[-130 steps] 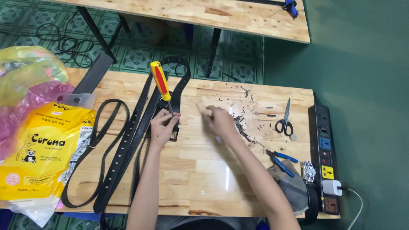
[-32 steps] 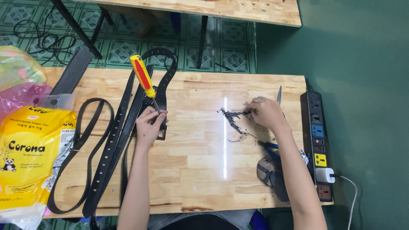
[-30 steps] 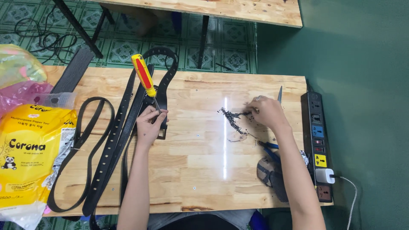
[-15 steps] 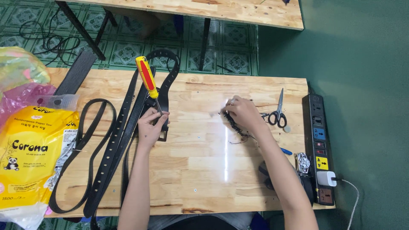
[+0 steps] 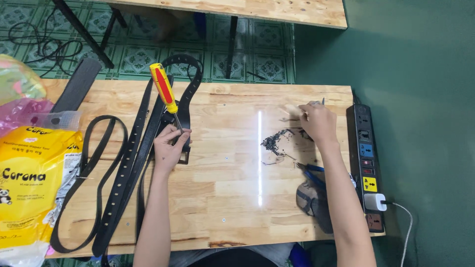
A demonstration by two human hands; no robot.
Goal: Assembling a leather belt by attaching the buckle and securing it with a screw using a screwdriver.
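My left hand (image 5: 169,148) pinches the metal shaft of a screwdriver with a red and yellow handle (image 5: 164,88). Its tip is down at the buckle (image 5: 184,152) of a black belt (image 5: 129,163) on the wooden table (image 5: 222,217). My right hand (image 5: 317,122) lies palm down near the table's far right, fingers loosely bent, gripping nothing that I can see. It covers the scissors; only a blade tip (image 5: 322,101) shows past the fingers. A small heap of black scraps (image 5: 276,141) lies just left of that hand.
More black belts (image 5: 94,148) loop across the left of the table beside a yellow plastic bag (image 5: 29,183). Blue-handled pliers (image 5: 310,173) and a grey pouch (image 5: 314,205) lie under my right forearm. A black power strip (image 5: 366,158) runs along the right edge.
My right hand has slid from over the scraps back to the right and now covers the scissors. My left hand and the screwdriver have stayed at the buckle.
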